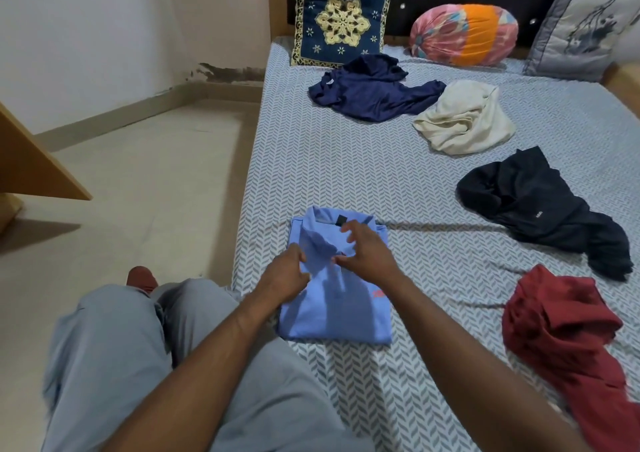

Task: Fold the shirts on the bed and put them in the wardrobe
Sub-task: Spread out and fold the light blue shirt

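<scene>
Blue folded shirt [332,313]: left fingers [300,256] in a pinch on its collar [320,240], right fingers [349,228] loose, spread over it.

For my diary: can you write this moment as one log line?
step: folding | item: folded light-blue cloth polo shirt | left hand: grips collar | right hand: touches collar | crumpled shirts: navy, cream, black, maroon

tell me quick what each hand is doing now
Left hand: pinches the blue shirt near its collar.
Right hand: open, spread over the shirt.
</scene>
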